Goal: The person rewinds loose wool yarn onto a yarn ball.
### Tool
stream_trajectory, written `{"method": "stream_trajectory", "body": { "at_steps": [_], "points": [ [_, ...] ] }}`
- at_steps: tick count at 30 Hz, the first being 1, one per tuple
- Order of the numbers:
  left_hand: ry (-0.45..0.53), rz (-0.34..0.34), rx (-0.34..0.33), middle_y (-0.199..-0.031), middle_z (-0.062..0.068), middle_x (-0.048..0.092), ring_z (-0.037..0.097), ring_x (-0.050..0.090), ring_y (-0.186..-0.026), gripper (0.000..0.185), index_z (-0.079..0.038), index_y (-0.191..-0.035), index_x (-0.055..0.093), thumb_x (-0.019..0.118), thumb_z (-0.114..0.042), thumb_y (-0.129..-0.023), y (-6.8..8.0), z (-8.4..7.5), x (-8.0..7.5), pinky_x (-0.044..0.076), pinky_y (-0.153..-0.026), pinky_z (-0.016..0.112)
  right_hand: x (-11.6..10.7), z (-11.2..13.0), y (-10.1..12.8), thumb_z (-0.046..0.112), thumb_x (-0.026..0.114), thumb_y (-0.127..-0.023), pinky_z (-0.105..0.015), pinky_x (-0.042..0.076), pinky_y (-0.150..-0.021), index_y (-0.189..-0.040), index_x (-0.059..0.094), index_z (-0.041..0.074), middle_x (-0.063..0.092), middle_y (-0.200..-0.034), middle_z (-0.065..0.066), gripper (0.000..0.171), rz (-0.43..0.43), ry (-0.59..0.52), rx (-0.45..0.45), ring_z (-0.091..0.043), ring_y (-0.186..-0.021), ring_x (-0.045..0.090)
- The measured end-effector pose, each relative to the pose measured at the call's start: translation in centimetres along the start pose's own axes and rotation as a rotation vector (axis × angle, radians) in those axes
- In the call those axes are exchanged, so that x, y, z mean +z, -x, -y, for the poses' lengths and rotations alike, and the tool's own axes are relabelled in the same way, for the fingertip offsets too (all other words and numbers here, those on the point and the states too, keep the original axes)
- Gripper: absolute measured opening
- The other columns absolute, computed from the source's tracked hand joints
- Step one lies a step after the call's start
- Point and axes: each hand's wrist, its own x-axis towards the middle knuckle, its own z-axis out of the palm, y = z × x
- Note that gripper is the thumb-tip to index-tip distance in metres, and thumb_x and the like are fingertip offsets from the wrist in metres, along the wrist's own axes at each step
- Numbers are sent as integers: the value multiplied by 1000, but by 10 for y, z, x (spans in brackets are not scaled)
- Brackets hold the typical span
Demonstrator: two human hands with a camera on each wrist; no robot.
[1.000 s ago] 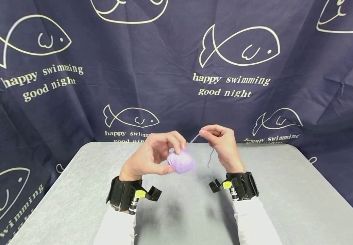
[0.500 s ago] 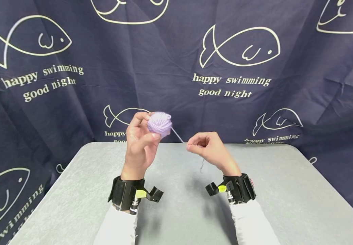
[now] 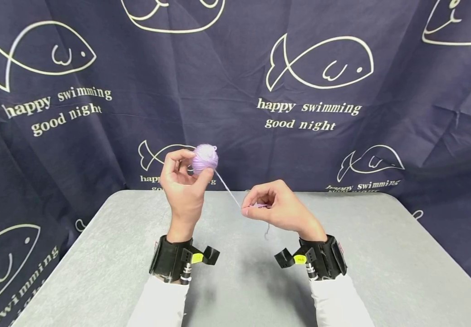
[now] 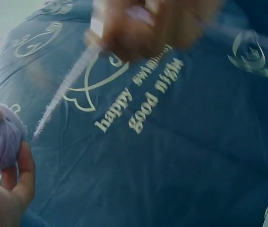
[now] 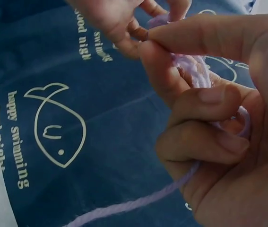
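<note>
Your left hand is raised left of centre in the head view, fingertips gripping a small round ball of lilac wool yarn held up against the dark blue fish-print cloth backdrop. The left wrist view shows the same ball at the left edge of the frame, cradled by curled fingers.

A single lilac strand runs taut, down and to the right, from the ball to your right hand. That hand sits just right of centre, above the grey table, and pinches the strand between thumb and forefinger. In the right wrist view the strand passes through the curled fingers and trails to the lower left.

A short loose end hangs below the right hand.
</note>
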Motion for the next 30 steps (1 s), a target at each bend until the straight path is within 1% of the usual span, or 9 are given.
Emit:
{"method": "stream_trajectory", "body": {
  "at_steps": [3,5,10,13,16,19,24,26,30],
  "points": [
    [-179,50,54,-104,9,56,23,60,-90,35,12,-98,58,66,22,-66,2,2,-3,56,-64,24,-1,3,1,4,78,-84,-20,38,-50,-86,76,7,67,-73,-3,4,0,-33,-34,-10,-56,49],
    [-297,100,68,-107,6,55,23,58,-92,35,11,-99,60,66,20,-65,2,3,-5,56,-65,23,-2,6,2,5,78,-85,-19,39,-50,-87,75,4,67,-74,-3,4,-8,-64,-59,-9,-57,50],
    [-578,262,59,-109,8,55,20,55,-94,37,-2,-98,67,71,11,-64,3,5,-12,54,-63,21,-7,9,6,5,79,-85,-20,41,-50,-88,74,3,67,-76,-3,6,-100,-158,-104,-8,-58,52],
    [-688,378,28,-104,8,56,17,57,-92,36,-6,-96,68,73,6,-63,3,5,-14,54,-65,23,-10,11,7,4,79,-85,-20,39,-49,-87,75,4,67,-75,-1,5,-191,-234,-124,-7,-58,50],
    [-749,510,-23,-100,7,55,16,57,-90,35,-9,-94,67,75,3,-62,4,4,-14,55,-67,26,-11,12,7,-3,74,-85,-22,31,-46,-86,74,4,64,-71,1,7,-256,-384,-157,-8,-54,43],
    [-784,637,-76,-97,5,54,17,56,-87,34,-12,-92,66,74,2,-62,5,4,-15,55,-66,31,-12,11,5,-12,64,-85,-23,24,-46,-87,74,5,65,-71,-1,20,-298,-537,-188,-9,-52,38],
    [-821,814,-170,-92,3,53,18,55,-85,33,-13,-91,65,76,0,-64,6,1,-15,52,-72,34,-14,10,5,-15,55,-88,-16,39,-52,-86,73,6,70,-77,-4,28,-377,-677,-187,-9,-59,52],
    [-835,884,-217,-90,2,54,17,54,-86,33,-14,-91,64,77,0,-64,6,0,-15,51,-74,33,-15,9,4,-15,53,-89,-14,40,-53,-86,72,6,69,-78,-4,28,-406,-715,-191,-8,-59,52],
    [-834,1013,-292,-90,0,55,16,53,-87,33,-17,-91,64,76,-2,-65,7,0,-17,49,-76,35,-17,6,3,-14,54,-91,-18,25,-48,-88,72,3,70,-80,-6,25,-437,-784,-233,-9,-51,34]
  ]
}}
